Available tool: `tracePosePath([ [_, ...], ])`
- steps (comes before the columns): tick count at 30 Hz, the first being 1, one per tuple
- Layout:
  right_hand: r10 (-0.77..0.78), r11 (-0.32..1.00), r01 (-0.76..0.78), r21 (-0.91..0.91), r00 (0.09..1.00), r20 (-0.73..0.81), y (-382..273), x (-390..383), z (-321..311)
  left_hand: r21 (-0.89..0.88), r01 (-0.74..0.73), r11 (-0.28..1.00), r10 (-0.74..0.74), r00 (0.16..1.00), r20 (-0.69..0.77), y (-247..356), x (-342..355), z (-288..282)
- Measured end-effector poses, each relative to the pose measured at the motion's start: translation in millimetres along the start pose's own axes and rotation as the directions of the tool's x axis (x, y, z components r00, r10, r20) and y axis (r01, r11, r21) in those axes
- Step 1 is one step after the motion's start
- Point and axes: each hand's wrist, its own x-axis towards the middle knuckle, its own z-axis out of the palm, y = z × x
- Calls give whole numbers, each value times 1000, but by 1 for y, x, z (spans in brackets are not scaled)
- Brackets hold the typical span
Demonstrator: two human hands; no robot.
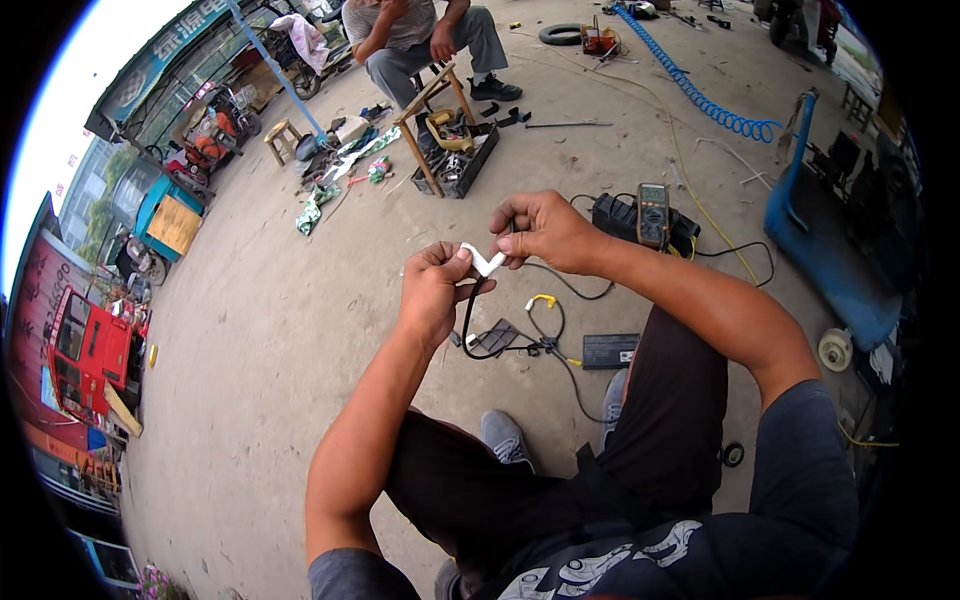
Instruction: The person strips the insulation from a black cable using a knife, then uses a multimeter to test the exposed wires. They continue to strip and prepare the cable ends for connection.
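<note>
A white bent piece (483,261) with a black cable hanging from it is held up at the centre. My left hand (440,285) is closed on its left end, thumb on the white surface. My right hand (540,235) pinches at its right end, with something thin and dark showing between the fingers, too small to name. Below, joined cables (548,343) with yellow connectors lie on the ground beside a dark flat box (602,351) near my feet. A multimeter (652,215) rests against a black case (620,218) behind my right hand.
A seated person (390,55) is ahead, behind a wooden frame and a tool crate (462,172). A blue coiled hose (690,85) crosses the back right, above a blue metal body (820,290). A red vehicle (98,355) stands left, a tyre (563,35) lies behind.
</note>
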Motion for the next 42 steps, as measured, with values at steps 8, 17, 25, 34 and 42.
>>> tracePosePath([
  [8,50,975,-115,-188,946,-321,-8,0,8,348,-442,827,436,894,99,-1,-13,15],
  [17,-23,981,-60,-182,906,-423,6,1,7,607,-638,473,575,746,336,-20,-24,47],
  [25,21,1000,-16,16,923,-385,2,3,-4,522,-519,677,590,807,36,-4,-17,21],
  [34,-1,996,23,81,964,-266,1,5,3,-13,347,938,-325,890,319,-13,10,-4],
  [42,-7,994,26,102,983,-181,-2,2,4,-230,468,853,-255,759,599,-28,20,-13],
])
